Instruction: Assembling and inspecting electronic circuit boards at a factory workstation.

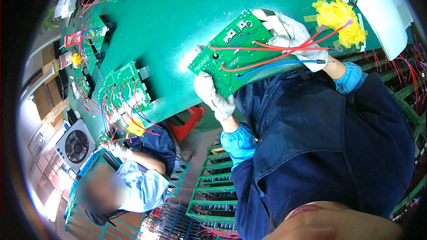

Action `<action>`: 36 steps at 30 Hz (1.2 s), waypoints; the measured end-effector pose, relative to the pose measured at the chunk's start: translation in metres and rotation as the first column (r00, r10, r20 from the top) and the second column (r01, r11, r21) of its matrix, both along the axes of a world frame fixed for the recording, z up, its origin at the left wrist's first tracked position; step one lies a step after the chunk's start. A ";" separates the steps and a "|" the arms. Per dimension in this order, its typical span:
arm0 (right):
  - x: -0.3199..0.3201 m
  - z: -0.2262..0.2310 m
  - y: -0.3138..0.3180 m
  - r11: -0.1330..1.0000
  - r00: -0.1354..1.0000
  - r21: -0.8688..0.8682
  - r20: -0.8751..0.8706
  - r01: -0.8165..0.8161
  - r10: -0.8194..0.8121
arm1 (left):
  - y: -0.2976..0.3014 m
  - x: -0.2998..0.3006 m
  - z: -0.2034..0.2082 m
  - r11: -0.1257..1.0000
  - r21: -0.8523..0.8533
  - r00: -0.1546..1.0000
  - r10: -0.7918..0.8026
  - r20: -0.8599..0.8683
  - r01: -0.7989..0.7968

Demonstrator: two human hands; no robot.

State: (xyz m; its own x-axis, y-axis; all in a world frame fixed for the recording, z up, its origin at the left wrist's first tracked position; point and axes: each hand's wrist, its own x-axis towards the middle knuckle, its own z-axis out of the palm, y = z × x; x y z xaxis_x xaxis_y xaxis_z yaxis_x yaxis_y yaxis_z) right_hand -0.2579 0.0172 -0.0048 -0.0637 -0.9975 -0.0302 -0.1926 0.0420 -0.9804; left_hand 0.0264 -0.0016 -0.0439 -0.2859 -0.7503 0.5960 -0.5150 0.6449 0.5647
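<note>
A green circuit board (247,40) is held tilted above the green table, gripped at both ends. My left hand (212,94), in a white glove, is closed on the board's lower left edge; some of its fingers are hidden behind the board. At the right end my right hand (291,33), also gloved in white, grips the other edge. Red wires (275,56) and a blue wire (278,64) run from the board across my right hand. Close to that hand lies a heap of yellow tape pieces (338,20).
The green table (164,31) carries more wired circuit boards (126,91) at the left. A co-worker (144,182) sits there, a gloved hand at some wires. White paper (384,15) lies at the right. Green racks (215,184), a red stool (189,122) and a fan (76,146) stand around.
</note>
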 end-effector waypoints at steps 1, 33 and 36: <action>-0.001 0.003 -0.001 0.999 0.999 0.014 0.009 -0.049 0.048 | 0.000 0.001 0.001 0.999 -0.045 0.999 -0.016 0.033 0.018; 0.003 -0.010 0.004 0.986 0.789 0.165 0.610 -0.034 -0.075 | -0.003 -0.029 0.026 0.713 0.603 0.650 0.273 -0.709 0.359; 0.001 -0.017 0.005 0.985 0.798 0.171 0.596 -0.021 -0.086 | -0.002 -0.026 0.026 0.709 0.598 0.647 0.263 -0.716 0.374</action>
State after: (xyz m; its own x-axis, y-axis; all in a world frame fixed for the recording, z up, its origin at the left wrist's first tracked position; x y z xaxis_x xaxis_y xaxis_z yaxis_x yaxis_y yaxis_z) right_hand -0.2568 0.0223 -0.0220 -0.0120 -0.9727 -0.2319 0.4354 0.2037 -0.8769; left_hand 0.0007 -0.0035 -0.0180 -0.0689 -0.9972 -0.0296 0.2836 -0.0480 0.9577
